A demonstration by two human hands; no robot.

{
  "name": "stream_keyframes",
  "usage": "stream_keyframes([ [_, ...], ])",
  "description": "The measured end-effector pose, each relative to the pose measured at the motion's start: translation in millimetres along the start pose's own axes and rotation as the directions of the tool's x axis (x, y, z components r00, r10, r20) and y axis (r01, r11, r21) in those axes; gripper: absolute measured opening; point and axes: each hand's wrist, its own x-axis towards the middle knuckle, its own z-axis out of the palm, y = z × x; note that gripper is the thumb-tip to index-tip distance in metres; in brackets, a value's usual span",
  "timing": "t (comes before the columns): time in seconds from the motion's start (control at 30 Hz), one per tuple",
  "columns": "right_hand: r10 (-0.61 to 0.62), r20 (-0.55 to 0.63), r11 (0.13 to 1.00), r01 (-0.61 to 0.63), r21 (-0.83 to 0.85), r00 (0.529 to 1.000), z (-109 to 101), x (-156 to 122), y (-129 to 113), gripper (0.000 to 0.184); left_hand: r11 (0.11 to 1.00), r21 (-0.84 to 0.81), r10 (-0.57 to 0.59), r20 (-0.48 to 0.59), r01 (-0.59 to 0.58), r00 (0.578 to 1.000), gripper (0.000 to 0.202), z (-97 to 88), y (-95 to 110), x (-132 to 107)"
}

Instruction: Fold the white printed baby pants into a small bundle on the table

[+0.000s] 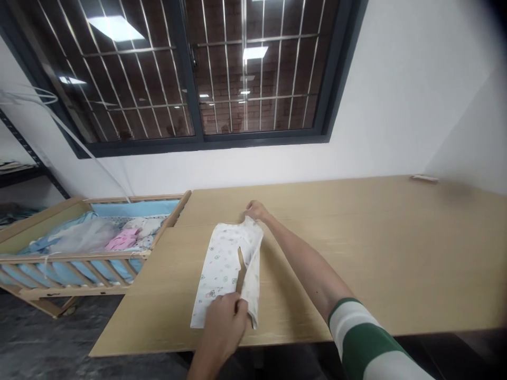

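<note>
A small white baby garment (222, 258) with a scattered print lies on the wooden table, its neckline side toward the window. A long gap runs down its right part, and bare tabletop shows through. My left hand (224, 319) is closed on the near part of the cloth, beside the gap. With my right arm stretched forward, my right hand (256, 210) pinches the far right corner, which is lifted a little. The right side of the cloth is folded and partly raised.
The light wooden table (356, 253) runs along the wall under a barred window (253, 68). To the left stands a wooden crib (79, 258) with blue lining, holding a pink cloth (123, 239) and other fabrics. A small pale object (423, 178) lies at the far right.
</note>
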Motion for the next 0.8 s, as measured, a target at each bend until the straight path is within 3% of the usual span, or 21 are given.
stream_keyframes([
  [0.13, -0.038, 0.024, 0.999, 0.037, 0.028, 0.999, 28.9, 1.0, -37.7, 0.031, 0.989, -0.058, -0.138, -0.041, 0.136, 0.990, 0.038, 3.6, -58.8, -14.3],
  [0.23, -0.058, 0.038, 0.998, 0.056, 0.039, 0.998, 57.1, -0.9, -58.5, 0.029, 0.982, -0.008, -0.189, -0.021, 0.189, 0.982, 0.038, 5.7, -86.9, -25.0],
  [0.43, -0.083, 0.033, 0.996, 0.082, 0.031, 0.996, 98.3, -10.7, -77.3, 0.024, 0.940, 0.187, -0.280, -0.056, 0.286, 0.958, 0.037, -2.3, -95.7, -30.7],
  [0.6, -0.148, 0.017, 0.989, 0.148, 0.015, 0.989, 97.9, -25.7, -83.1, 0.022, 0.886, 0.263, -0.370, -0.091, 0.381, 0.924, 0.037, -2.2, -100.7, -33.4],
  [0.67, -0.201, 0.015, 0.980, 0.201, 0.007, 0.980, 94.6, -44.4, -84.4, 0.025, 0.908, 0.252, -0.302, -0.162, 0.335, 0.940, 0.035, 4.7, -104.8, -36.7],
  [0.73, -0.326, 0.072, 0.945, 0.326, 0.018, 0.943, 93.3, -75.9, -83.9, 0.031, 0.953, 0.241, -0.118, -0.259, 0.182, 0.959, 0.035, 18.8, -106.8, -39.8],
  [0.77, -0.428, 0.131, 0.904, 0.427, 0.039, 0.894, 93.3, -96.2, -82.4, 0.037, 0.966, 0.239, -0.021, -0.301, 0.097, 0.953, 0.038, 29.1, -106.5, -41.1],
  [0.8, -0.549, 0.214, 0.835, 0.543, 0.090, 0.808, 93.6, -118.5, -80.1, 0.045, 0.971, 0.238, 0.056, -0.333, 0.026, 0.941, 0.042, 41.3, -105.6, -42.2],
])
